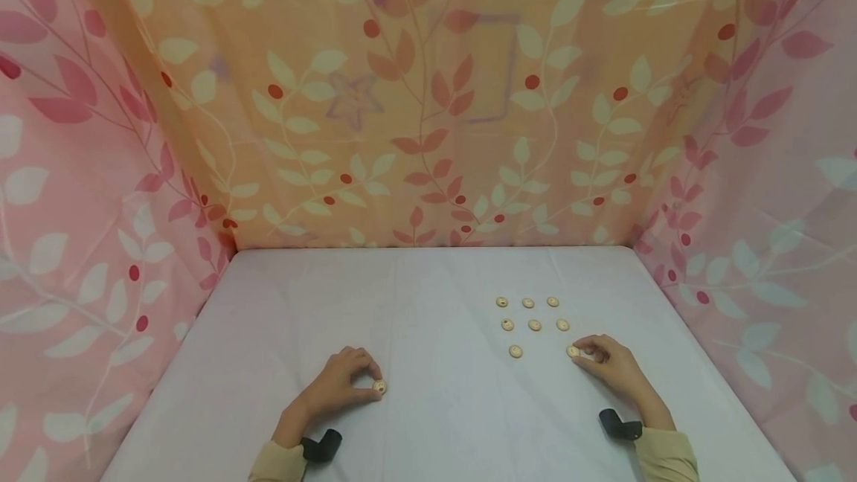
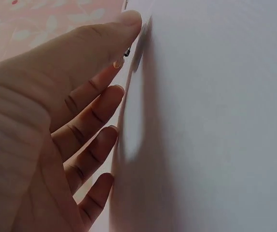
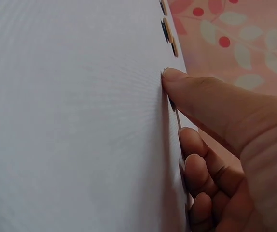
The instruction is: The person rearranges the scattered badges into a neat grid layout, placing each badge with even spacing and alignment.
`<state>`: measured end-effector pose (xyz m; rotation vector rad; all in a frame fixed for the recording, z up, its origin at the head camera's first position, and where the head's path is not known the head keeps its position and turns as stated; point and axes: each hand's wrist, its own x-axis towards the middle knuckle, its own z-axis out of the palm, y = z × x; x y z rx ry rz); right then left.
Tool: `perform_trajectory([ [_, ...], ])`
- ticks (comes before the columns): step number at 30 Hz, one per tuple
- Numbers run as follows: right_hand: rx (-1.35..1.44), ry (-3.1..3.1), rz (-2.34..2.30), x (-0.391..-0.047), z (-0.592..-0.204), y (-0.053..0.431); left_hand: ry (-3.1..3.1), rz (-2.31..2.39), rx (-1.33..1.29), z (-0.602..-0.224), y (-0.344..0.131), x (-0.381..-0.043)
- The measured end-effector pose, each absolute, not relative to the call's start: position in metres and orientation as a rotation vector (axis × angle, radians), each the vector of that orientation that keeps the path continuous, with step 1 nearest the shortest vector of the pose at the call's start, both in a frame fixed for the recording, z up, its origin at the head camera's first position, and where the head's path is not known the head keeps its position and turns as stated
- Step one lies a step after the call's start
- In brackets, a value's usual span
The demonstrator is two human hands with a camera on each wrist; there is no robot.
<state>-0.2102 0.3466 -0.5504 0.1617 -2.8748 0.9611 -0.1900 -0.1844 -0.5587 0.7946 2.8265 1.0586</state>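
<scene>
At the table's left front, my left hand (image 1: 338, 385) pinches a small round wooden disc (image 1: 379, 386) with a dark mark between thumb and fingertips. The left wrist view shows only a sliver of it behind the thumb (image 2: 107, 36). On the right, my right hand (image 1: 612, 367) holds another pale wooden disc (image 1: 573, 351) between thumb and index finger at the table surface. That disc lines up with a lone disc (image 1: 515, 351) to its left. Behind them lie two rows of similar discs, including a middle one (image 1: 534, 325) and a back one (image 1: 528, 303).
A white cloth covers the table (image 1: 428, 281). Patterned leaf curtains (image 1: 428, 95) rise behind and along both sides. Each wrist carries a black camera mount, one on the left (image 1: 323, 446) and one on the right (image 1: 620, 425).
</scene>
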Motion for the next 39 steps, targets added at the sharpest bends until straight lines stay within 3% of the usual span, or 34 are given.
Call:
perform_trajectory([
  [39,0.157,-2.822,1.047,-0.21,-0.56,0.351,2.79,1.03,1.012,-0.544,-0.115,-0.214],
])
